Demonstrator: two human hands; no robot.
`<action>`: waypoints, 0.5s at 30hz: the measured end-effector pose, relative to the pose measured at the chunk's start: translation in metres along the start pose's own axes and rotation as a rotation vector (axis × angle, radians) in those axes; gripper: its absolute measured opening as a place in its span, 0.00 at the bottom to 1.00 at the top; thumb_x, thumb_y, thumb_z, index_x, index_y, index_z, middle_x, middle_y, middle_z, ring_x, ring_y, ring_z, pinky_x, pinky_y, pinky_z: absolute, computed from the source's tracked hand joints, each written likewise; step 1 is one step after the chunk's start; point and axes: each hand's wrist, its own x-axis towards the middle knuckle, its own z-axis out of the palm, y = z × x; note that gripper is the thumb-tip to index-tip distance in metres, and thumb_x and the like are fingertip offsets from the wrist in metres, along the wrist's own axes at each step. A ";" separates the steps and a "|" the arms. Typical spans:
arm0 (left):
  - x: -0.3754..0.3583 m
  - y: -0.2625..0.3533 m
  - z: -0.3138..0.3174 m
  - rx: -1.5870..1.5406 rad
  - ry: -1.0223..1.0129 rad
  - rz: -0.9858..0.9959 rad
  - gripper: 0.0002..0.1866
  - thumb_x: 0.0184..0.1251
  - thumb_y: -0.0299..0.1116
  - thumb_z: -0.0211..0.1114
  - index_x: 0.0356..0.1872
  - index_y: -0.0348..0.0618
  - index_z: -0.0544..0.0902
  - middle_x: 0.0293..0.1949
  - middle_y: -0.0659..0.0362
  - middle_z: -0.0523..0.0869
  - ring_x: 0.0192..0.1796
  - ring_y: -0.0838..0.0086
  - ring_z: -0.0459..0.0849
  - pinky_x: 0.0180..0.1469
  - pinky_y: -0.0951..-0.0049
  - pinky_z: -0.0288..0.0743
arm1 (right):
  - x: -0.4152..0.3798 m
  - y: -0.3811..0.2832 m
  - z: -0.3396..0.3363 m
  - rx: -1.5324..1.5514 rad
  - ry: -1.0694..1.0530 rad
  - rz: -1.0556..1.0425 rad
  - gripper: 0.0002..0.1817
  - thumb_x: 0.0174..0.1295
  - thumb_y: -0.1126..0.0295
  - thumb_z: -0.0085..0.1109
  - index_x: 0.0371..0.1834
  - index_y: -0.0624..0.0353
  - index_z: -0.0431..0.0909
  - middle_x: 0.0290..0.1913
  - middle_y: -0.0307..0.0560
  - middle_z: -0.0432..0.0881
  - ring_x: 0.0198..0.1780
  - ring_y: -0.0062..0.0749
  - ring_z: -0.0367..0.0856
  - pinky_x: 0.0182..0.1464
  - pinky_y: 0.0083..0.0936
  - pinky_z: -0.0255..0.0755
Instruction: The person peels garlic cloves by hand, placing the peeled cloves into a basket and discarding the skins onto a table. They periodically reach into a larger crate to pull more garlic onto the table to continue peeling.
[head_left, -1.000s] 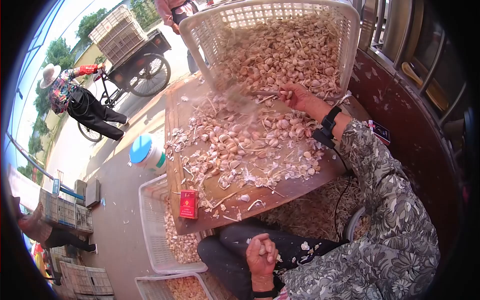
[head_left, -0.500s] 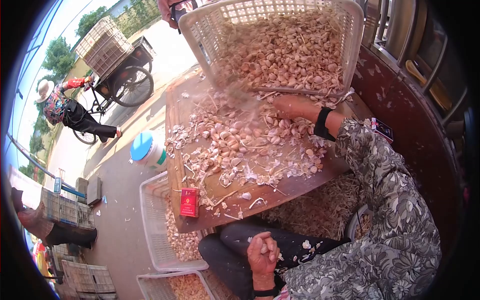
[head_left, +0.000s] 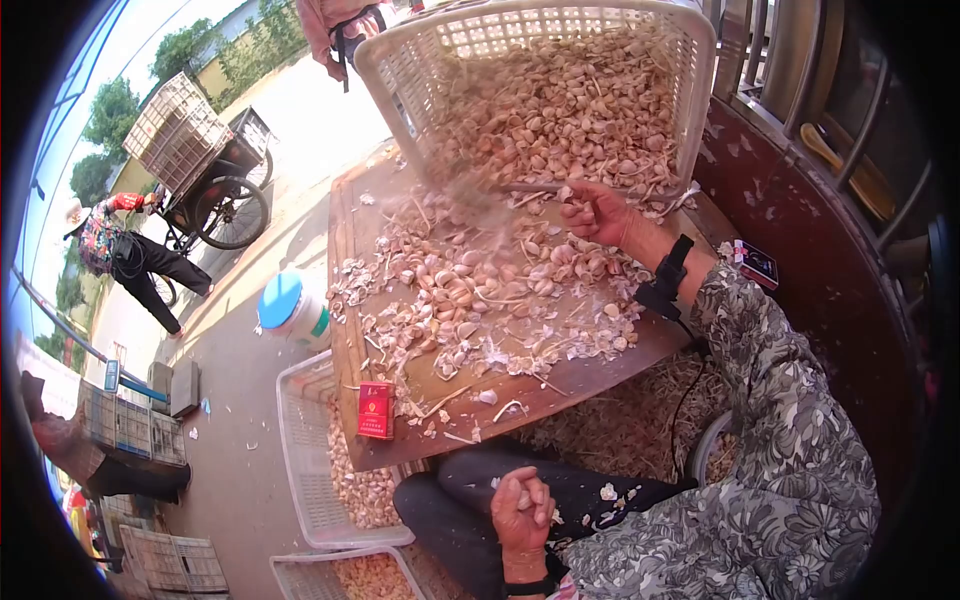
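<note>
My right hand (head_left: 597, 215) is raised over the far side of the wooden board (head_left: 345, 225), fingers curled, with a small pale piece like a garlic clove at the fingertips. Beneath and beside it lies a heap of garlic cloves (head_left: 460, 285) mixed with loose skins. Down by my lap, palm up, my left hand (head_left: 522, 510) has its fingers bent round what appears to be a garlic clove. A white plastic crate (head_left: 700, 110) full of cloves tilts onto the board's far edge. Dust blurs its lower left corner.
A red packet (head_left: 376, 410) lies on the board's near left corner. Left of the board stand a blue-lidded bucket (head_left: 312, 322) and a crate of cloves (head_left: 295, 450), with another crate (head_left: 290, 575) below. A person with a cargo tricycle (head_left: 230, 212) and another standing person (head_left: 325, 30) are beyond.
My right hand has lifted out of the heap near the crate, its fingers now showing. My left hand has barely moved. The tricycle and its person have shifted left in view.
</note>
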 end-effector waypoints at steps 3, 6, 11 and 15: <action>-0.001 0.000 0.002 0.002 0.000 0.005 0.16 0.70 0.34 0.48 0.46 0.28 0.74 0.24 0.54 0.73 0.17 0.76 0.67 0.15 0.81 0.60 | -0.002 0.006 0.012 0.055 0.012 -0.001 0.11 0.57 0.62 0.59 0.27 0.58 0.75 0.22 0.40 0.73 0.14 0.16 0.61 0.14 0.13 0.53; -0.001 -0.001 0.001 0.008 -0.004 0.012 0.16 0.70 0.34 0.48 0.46 0.28 0.74 0.24 0.54 0.73 0.17 0.76 0.67 0.15 0.81 0.60 | 0.005 0.010 0.014 -0.331 0.148 -0.076 0.11 0.57 0.63 0.56 0.22 0.58 0.75 0.20 0.40 0.73 0.16 0.16 0.64 0.15 0.13 0.55; 0.000 -0.002 0.003 -0.002 -0.015 0.024 0.16 0.70 0.33 0.48 0.46 0.28 0.74 0.24 0.53 0.73 0.17 0.76 0.68 0.15 0.81 0.60 | 0.024 0.013 -0.005 -1.462 0.016 -0.420 0.14 0.58 0.63 0.51 0.21 0.61 0.74 0.20 0.46 0.76 0.22 0.27 0.73 0.21 0.26 0.64; 0.001 -0.002 -0.001 -0.009 -0.065 0.007 0.16 0.71 0.32 0.46 0.48 0.28 0.73 0.25 0.54 0.74 0.18 0.78 0.68 0.17 0.82 0.60 | 0.052 0.035 -0.012 -2.162 0.088 -0.740 0.10 0.50 0.66 0.54 0.21 0.63 0.73 0.20 0.58 0.75 0.26 0.55 0.76 0.27 0.45 0.66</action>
